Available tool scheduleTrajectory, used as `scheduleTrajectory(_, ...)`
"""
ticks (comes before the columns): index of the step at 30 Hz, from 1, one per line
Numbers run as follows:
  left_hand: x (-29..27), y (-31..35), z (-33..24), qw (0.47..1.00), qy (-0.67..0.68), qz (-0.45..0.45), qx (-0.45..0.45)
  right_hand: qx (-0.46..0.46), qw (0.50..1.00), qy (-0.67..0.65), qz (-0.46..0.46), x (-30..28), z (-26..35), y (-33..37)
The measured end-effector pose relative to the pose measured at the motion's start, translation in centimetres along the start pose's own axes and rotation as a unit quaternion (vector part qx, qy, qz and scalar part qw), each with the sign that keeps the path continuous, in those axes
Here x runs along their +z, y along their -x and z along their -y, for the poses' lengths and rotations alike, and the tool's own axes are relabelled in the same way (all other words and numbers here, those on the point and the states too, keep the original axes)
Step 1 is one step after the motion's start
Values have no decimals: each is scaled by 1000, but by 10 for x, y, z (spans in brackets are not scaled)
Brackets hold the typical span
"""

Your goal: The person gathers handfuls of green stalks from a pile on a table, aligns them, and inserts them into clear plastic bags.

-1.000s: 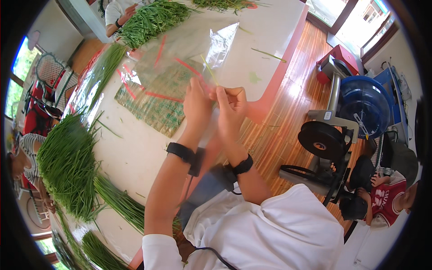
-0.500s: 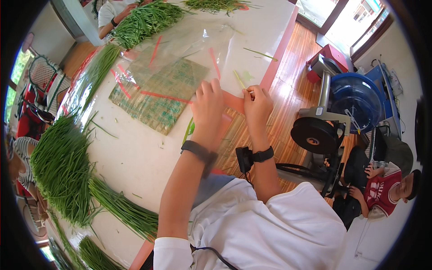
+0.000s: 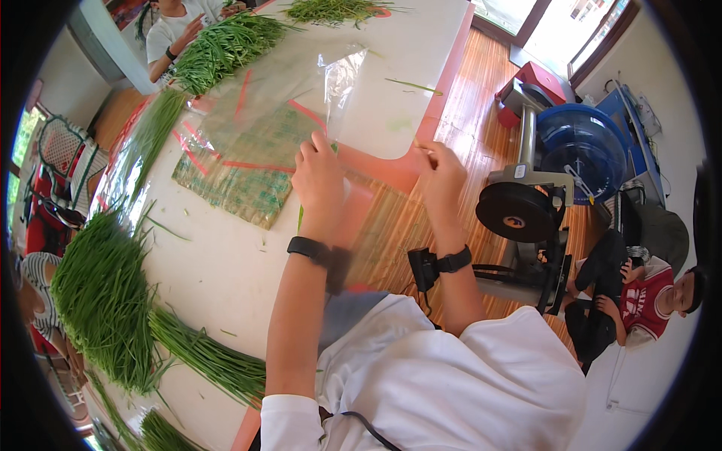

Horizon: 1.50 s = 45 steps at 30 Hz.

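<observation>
My left hand [image 3: 320, 180] is closed on the near edge of a clear plastic sheet with red stripes [image 3: 239, 101]. The sheet rises in folds over a flat green-and-tan woven mat [image 3: 233, 192] on the white table [image 3: 203, 278]. To its right, over the table's rounded pink edge, my right hand [image 3: 444, 180] has thumb and fingers pinched together. Whatever is between those fingertips is too small to make out. A green strand shows below my left palm. Both wrists wear black bands, and a small black box hangs beside the right one.
Chive-like greens [image 3: 105, 293] lie heaped at the left, with a smaller bunch [image 3: 210, 357] nearer me. Another pile [image 3: 229, 49] lies by a person in white at the far side. Right of the table stand a black-wheeled machine [image 3: 519, 210], a blue tub [image 3: 583, 146] and a seated person.
My hands have moved apart, the left one leftward and the right one slightly rightward and down. The plastic has shifted left with my left hand. A pale stalk near my right fingers no longer shows.
</observation>
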<state>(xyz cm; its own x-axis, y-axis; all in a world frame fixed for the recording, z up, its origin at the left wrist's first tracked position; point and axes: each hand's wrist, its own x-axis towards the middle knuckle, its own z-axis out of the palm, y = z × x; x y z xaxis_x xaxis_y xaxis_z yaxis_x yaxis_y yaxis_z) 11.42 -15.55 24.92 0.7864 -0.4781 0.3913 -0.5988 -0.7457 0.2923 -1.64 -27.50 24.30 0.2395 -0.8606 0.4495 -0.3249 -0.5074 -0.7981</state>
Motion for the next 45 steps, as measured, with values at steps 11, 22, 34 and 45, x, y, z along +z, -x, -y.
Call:
scheduleTrajectory(11, -15, 0, -4, 1000, 20, 24, -3, -42, 997, 61, -2, -21, -22, -26)
scheduleTrajectory(22, -1, -28, 29, 996, -92, -1, 11, -61, 990, 126, 13, -13, -57, -83)
scheduleTrajectory(34, -14, -30, 35, 987, -84, -38, 129, -251, 959, 130, 33, 45, -9, -106)
scheduleTrajectory(45, -27, -5, 44, 986, -40, -11, 161, -497, 699, 237, 456, 65, 80, -79)
